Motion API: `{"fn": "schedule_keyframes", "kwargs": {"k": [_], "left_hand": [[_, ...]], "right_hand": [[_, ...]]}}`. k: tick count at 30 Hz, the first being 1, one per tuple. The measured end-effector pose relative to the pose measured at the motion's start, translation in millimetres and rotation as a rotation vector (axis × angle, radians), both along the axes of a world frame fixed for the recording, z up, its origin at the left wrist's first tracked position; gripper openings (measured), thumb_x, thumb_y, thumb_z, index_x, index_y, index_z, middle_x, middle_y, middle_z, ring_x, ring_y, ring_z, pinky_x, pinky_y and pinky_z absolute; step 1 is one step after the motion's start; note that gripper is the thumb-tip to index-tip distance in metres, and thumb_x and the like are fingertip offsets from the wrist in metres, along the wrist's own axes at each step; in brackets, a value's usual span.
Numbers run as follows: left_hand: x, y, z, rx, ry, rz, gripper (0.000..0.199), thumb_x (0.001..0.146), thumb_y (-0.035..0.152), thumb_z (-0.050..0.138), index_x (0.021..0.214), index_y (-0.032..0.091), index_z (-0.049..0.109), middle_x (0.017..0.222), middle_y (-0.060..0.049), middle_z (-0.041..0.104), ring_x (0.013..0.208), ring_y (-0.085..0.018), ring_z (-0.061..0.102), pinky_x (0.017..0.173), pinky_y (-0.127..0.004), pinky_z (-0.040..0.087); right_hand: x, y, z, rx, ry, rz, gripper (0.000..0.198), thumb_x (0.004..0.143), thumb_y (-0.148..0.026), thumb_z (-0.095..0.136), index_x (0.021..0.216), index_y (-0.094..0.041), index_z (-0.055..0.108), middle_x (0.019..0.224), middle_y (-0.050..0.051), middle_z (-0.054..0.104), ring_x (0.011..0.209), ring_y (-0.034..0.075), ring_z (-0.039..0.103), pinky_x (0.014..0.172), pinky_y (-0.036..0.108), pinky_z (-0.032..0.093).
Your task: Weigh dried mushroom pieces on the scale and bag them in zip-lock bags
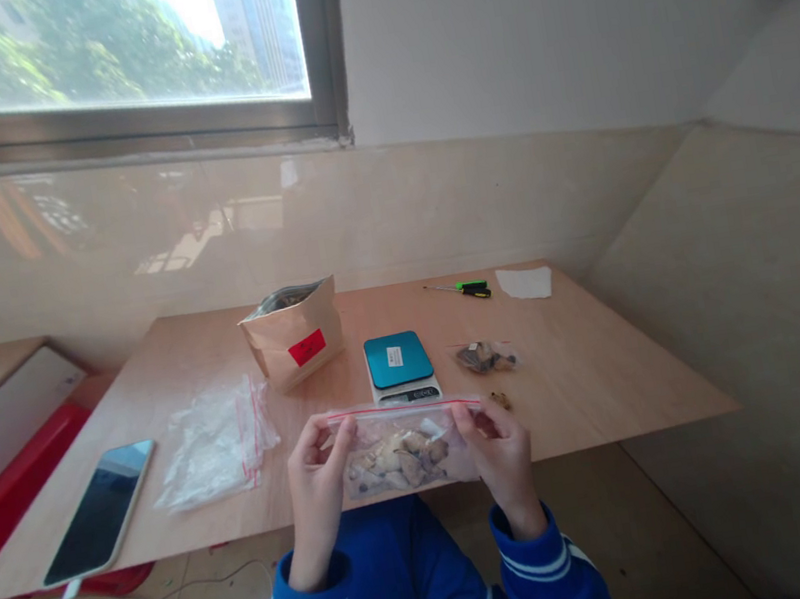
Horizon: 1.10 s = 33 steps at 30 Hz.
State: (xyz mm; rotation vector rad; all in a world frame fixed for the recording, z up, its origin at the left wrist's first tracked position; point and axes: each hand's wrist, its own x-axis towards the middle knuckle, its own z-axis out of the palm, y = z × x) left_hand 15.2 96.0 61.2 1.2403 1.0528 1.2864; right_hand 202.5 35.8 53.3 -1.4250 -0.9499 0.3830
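Note:
Between my hands I hold a clear zip bag (pixel 402 456) with a red seal line along its top, over the table's front edge. Dried pieces, pale and brown, lie inside it. My left hand (pixel 319 459) pinches the top left corner between thumb and fingers. At the top right corner my right hand (pixel 493 432) pinches it the same way. Just beyond the bag stands a kitchen scale (pixel 399 360) with a blue plate, its display partly covered. A second filled zip bag (pixel 485 357) lies right of the scale, and a small brown piece (pixel 499 401) sits near my right fingers.
An open brown paper pouch (pixel 300 341) with a red label stands behind left. Several flat clear bags (pixel 215 445) lie left, beside a phone (pixel 99 511) on a cable. Screwdrivers (pixel 470 288) and white paper (pixel 525 283) lie at the back of the wooden table (pixel 611 387).

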Motion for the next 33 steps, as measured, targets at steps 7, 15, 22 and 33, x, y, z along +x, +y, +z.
{"fn": "schedule_keyframes", "kwargs": {"k": [7,15,22,33], "left_hand": [[9.7,-4.4,1.6,-0.048,-0.182,-0.031,0.025,0.079,0.043,0.068,0.079,0.019,0.063,0.069,0.001,0.064,0.064,-0.012,0.06,0.059,-0.02,0.048],[10.9,-8.1,-0.8,-0.052,-0.144,-0.041,0.023,0.075,0.039,0.073,0.075,0.017,0.067,0.069,0.0,0.066,0.065,-0.013,0.059,0.06,-0.022,0.048],[8.5,-6.7,1.5,-0.025,-0.169,-0.039,0.017,0.075,0.033,0.074,0.078,0.018,0.068,0.071,0.001,0.066,0.067,-0.013,0.061,0.062,-0.021,0.048],[9.2,-9.6,6.8,0.009,-0.122,-0.064,0.016,0.078,0.033,0.072,0.078,0.017,0.068,0.075,0.001,0.064,0.071,-0.013,0.06,0.064,-0.02,0.046]], "right_hand": [[-10.1,4.8,5.4,0.038,0.228,0.093,0.035,0.082,-0.052,0.062,0.073,-0.018,0.067,0.056,0.0,0.064,0.044,0.011,0.054,0.043,0.022,0.045],[-11.5,5.7,5.1,0.001,0.254,0.215,0.032,0.077,-0.048,0.069,0.092,-0.02,0.072,0.073,0.004,0.072,0.062,0.017,0.065,0.059,0.028,0.054],[-9.3,5.3,6.5,0.1,0.1,0.163,0.015,0.08,-0.033,0.069,0.076,-0.019,0.071,0.073,0.004,0.069,0.073,0.019,0.065,0.069,0.031,0.054],[-11.0,5.3,11.3,0.16,0.06,0.162,0.014,0.083,-0.028,0.064,0.073,-0.019,0.062,0.071,-0.001,0.06,0.07,0.014,0.059,0.068,0.026,0.05]]}}
